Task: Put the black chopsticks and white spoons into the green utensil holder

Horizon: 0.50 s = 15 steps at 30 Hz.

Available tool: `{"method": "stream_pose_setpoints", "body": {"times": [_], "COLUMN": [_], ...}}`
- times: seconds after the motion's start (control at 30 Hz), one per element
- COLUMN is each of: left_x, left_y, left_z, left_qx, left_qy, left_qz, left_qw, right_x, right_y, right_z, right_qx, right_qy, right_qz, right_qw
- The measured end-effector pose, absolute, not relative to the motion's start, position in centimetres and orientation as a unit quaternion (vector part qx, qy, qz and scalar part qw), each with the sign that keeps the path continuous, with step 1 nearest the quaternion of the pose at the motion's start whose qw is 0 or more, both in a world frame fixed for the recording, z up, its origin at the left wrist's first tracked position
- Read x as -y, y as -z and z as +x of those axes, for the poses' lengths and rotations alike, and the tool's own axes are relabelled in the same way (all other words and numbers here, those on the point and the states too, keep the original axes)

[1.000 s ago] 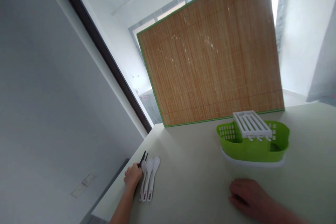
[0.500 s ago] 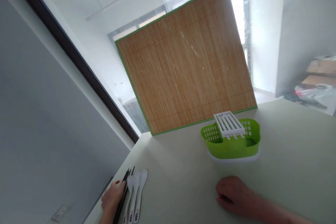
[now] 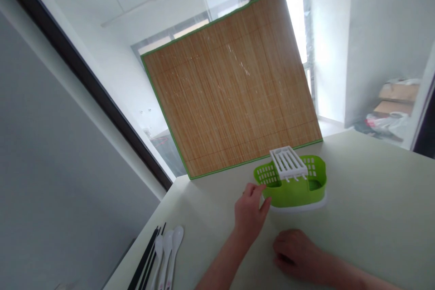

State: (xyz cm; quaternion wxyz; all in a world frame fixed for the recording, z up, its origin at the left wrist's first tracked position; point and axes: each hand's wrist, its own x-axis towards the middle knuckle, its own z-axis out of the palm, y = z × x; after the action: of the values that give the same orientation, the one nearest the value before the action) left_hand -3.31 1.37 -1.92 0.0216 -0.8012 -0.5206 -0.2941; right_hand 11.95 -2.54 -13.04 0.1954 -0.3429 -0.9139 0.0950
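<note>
A green basket (image 3: 288,194) with a white base stands on the table, and a white slatted rack (image 3: 288,162) with small hooks lies across its top. My left hand (image 3: 251,210) is at the basket's left end, fingers apart, fingertips at its wall; whether they touch it is hard to tell. Below the basket my right hand (image 3: 292,251) rests on the table with its fingers curled in, and nothing shows in it. Three white spoons (image 3: 166,253) lie side by side at the lower left. Beside them are black chopsticks (image 3: 146,258).
Behind the basket, a bamboo mat (image 3: 231,90) with green edging leans upright against the glass. The pale table (image 3: 367,190) extends to the right. A dark-framed grey partition borders its left side. Boxes and bags (image 3: 394,104) show beyond the glass.
My left hand has moved from the chopsticks across to the left end of the basket. My right hand stays below the basket. The camera view has shifted slightly.
</note>
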Motion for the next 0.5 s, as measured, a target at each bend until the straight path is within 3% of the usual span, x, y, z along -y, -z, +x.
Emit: {"method": "stream_pose_setpoints", "body": {"times": [0.2,0.5], "left_x": [-2.0,-4.4], "left_y": [3.0,2.2], "left_z": [1.7,1.5], "left_qx": [0.531,0.542], "left_qy": [0.243,0.194], "left_qz": [-0.806,-0.814], "left_qw": [0.095,0.074], "right_x": [2.5,2.8], "right_y": [13.2,12.8], "right_z": [11.9,11.9], "right_qx": [0.913,0.913], "right_qy": [-0.098,-0.102], "right_qz": [-0.345,-0.338], "right_qw": [0.196,0.204]}}
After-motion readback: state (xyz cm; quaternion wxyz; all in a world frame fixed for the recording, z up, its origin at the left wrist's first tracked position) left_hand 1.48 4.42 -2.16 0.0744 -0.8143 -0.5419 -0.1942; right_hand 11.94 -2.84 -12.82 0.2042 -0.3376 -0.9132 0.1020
